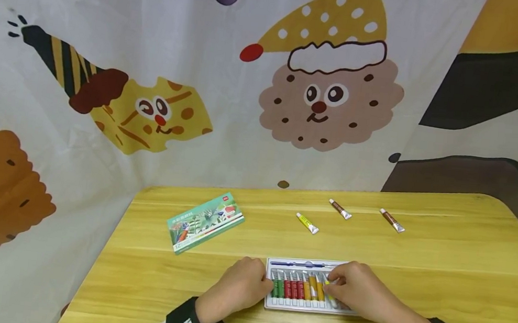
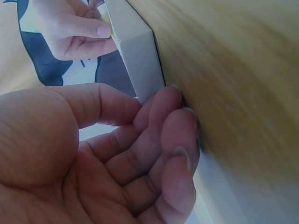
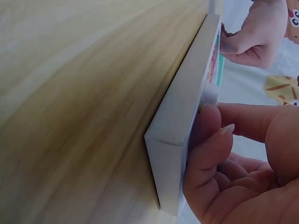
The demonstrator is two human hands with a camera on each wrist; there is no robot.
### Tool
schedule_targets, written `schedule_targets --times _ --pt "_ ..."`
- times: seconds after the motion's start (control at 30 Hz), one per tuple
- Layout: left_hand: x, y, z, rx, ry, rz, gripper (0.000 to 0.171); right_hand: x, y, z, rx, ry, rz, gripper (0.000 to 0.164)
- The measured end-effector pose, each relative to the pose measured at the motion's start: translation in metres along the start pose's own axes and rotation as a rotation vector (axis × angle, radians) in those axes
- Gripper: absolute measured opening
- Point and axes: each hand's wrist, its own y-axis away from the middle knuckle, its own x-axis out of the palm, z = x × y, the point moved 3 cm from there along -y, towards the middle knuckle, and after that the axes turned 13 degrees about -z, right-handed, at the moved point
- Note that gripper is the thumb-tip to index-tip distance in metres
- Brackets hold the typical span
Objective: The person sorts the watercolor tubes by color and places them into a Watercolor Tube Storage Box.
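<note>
A white plastic tray (image 1: 295,308) lies on the table in front of me, filled with a row of small paint tubes (image 1: 293,289) in green, red and ochre, with a blue paintbrush (image 1: 305,265) along its far side. My left hand (image 1: 242,285) grips the tray's left end between thumb and curled fingers. Over the right end, my right hand (image 1: 363,293) pinches a yellow paint tube (image 1: 330,297) that lies in the row. In the right wrist view its white cap (image 3: 210,94) shows beside my fingertips; my hand hides the rest.
Farther back on the table (image 1: 466,267) lie a yellow-green paint tube (image 1: 306,223) and two brown paint tubes, one in the middle (image 1: 340,209) and one to the right (image 1: 392,221). A green printed paint box (image 1: 205,223) rests at the back left. A cartoon-printed curtain (image 1: 221,163) hangs behind.
</note>
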Motion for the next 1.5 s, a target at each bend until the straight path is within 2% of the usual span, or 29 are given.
schedule_targets --times 0.23,0.47,0.7,1.0,1.5 --pt "-0.0009 0.0011 -0.001 0.008 0.002 -0.01 0.047 0.0048 -0.0029 0.0004 0.037 0.005 -0.023 0.022" --pt "-0.0017 0.0018 -0.0016 0.002 0.008 -0.013 0.047 0.0065 -0.0032 0.0002 0.025 0.034 -0.044 0.024" --pt "-0.0007 0.0008 -0.0014 0.007 0.005 -0.016 0.046 0.005 0.0023 -0.0006 -0.017 0.033 -0.031 0.022" --pt "-0.0001 -0.0001 -0.0017 0.014 -0.008 -0.016 0.046 0.0045 0.0034 -0.0039 -0.03 0.031 -0.023 0.018" --pt "-0.0005 0.0008 -0.0014 0.003 0.014 -0.008 0.047 0.0026 -0.0012 0.0002 0.003 -0.005 0.02 0.018"
